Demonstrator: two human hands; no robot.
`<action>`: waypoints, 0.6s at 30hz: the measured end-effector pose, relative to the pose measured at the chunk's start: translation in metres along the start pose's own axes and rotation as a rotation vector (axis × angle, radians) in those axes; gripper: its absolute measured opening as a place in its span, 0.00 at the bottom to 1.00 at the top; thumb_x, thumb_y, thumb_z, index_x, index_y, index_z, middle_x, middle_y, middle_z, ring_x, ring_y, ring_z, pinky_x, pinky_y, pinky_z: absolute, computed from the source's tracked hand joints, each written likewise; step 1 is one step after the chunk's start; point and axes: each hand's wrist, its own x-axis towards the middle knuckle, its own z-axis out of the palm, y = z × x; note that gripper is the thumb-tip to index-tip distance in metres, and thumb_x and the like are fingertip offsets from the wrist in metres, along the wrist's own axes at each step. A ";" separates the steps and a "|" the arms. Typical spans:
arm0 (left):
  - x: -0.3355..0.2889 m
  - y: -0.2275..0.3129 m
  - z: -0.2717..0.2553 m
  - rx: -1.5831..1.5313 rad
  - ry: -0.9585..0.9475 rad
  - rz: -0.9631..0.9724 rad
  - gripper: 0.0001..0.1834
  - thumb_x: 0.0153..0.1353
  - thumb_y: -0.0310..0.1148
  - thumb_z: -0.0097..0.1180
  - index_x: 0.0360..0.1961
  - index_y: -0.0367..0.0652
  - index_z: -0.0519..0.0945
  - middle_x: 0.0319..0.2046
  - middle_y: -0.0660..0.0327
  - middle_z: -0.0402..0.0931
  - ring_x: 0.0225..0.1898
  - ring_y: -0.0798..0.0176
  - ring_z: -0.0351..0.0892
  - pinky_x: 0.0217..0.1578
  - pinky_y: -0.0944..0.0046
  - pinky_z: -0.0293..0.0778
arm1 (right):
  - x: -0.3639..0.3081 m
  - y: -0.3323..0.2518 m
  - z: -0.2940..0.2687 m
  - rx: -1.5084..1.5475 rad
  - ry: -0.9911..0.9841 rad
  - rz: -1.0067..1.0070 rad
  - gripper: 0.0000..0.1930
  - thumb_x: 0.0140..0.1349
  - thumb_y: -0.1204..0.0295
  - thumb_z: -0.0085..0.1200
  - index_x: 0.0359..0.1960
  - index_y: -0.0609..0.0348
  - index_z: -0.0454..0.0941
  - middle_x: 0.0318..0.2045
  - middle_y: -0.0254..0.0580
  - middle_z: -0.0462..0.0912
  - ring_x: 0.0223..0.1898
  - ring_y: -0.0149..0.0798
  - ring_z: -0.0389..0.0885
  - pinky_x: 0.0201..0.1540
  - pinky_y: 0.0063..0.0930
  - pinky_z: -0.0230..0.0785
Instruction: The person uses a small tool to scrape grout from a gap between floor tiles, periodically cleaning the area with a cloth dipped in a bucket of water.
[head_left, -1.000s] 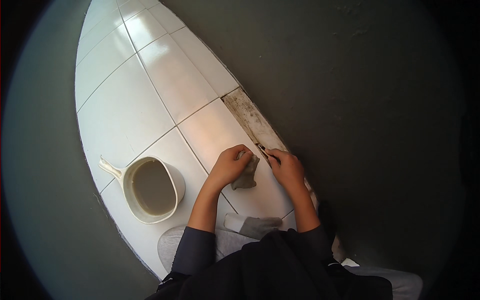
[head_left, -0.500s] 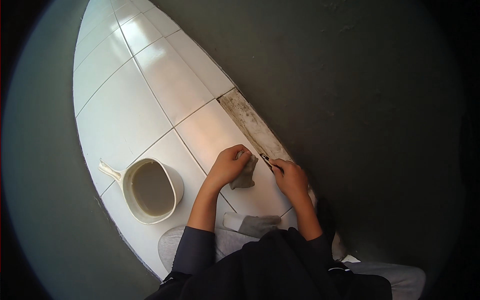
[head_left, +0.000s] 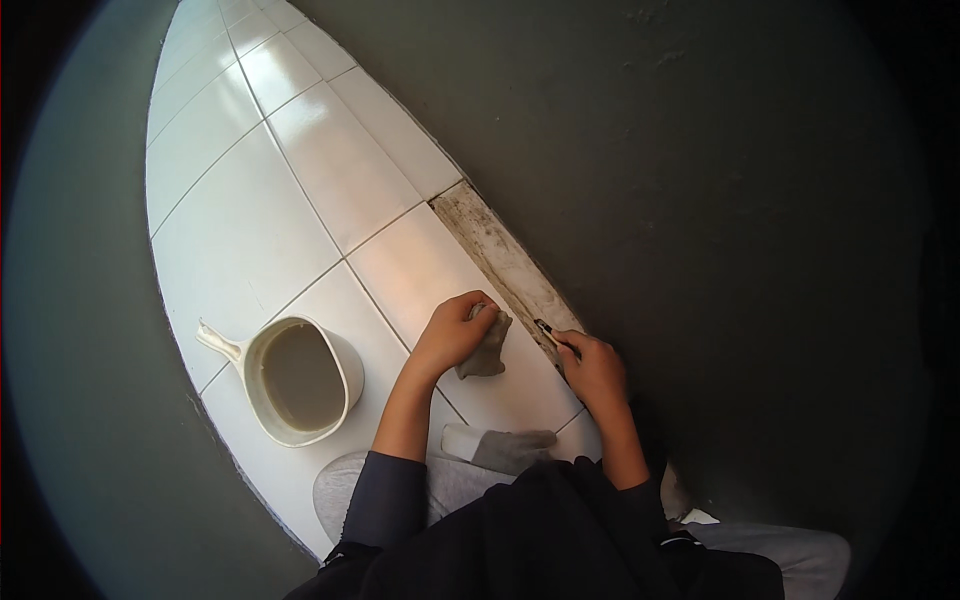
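My left hand (head_left: 458,332) is closed around the top of a crumpled grey cloth (head_left: 487,352), which rests on the white tiles (head_left: 400,262). To the right, my right hand (head_left: 597,372) grips a small black cutter-like tool (head_left: 545,328) with a metal tip; its exact kind is hard to make out. The tip points away from me over a bare, stained strip (head_left: 497,238) along the right edge, where the tile surface is absent and dark dirt lines the inner side. Whether the tip touches the strip, I cannot tell.
A white handled dipper (head_left: 355,370) of cloudy grey water stands on the tiles at left. Near my lap lies a grey-and-white fabric shape (head_left: 510,450), possibly a socked foot. Dark grey floor (head_left: 720,250) borders the narrow tiled surface on both sides.
My right hand and the tool have shifted slightly right and toward me along the strip. My left hand and the cloth have stayed almost in place.
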 end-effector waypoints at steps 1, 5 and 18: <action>0.000 -0.001 0.001 -0.006 0.001 -0.003 0.15 0.58 0.38 0.48 0.36 0.37 0.78 0.27 0.51 0.78 0.31 0.58 0.77 0.36 0.63 0.71 | 0.011 -0.006 0.005 0.000 0.001 -0.025 0.11 0.57 0.67 0.52 0.41 0.41 0.82 0.33 0.45 0.82 0.37 0.49 0.80 0.39 0.40 0.72; 0.000 0.005 0.002 -0.042 -0.016 -0.034 0.12 0.60 0.37 0.50 0.35 0.37 0.77 0.27 0.61 0.77 0.30 0.72 0.72 0.34 0.70 0.70 | 0.070 -0.057 0.022 -0.018 -0.032 -0.083 0.11 0.57 0.66 0.52 0.41 0.42 0.81 0.32 0.44 0.82 0.36 0.49 0.81 0.39 0.40 0.73; -0.002 0.001 0.000 0.006 0.003 -0.005 0.13 0.60 0.37 0.50 0.35 0.37 0.77 0.26 0.59 0.77 0.29 0.70 0.73 0.34 0.69 0.70 | 0.022 -0.027 0.011 -0.037 -0.032 -0.003 0.12 0.57 0.66 0.52 0.43 0.42 0.81 0.35 0.45 0.82 0.38 0.48 0.80 0.40 0.39 0.73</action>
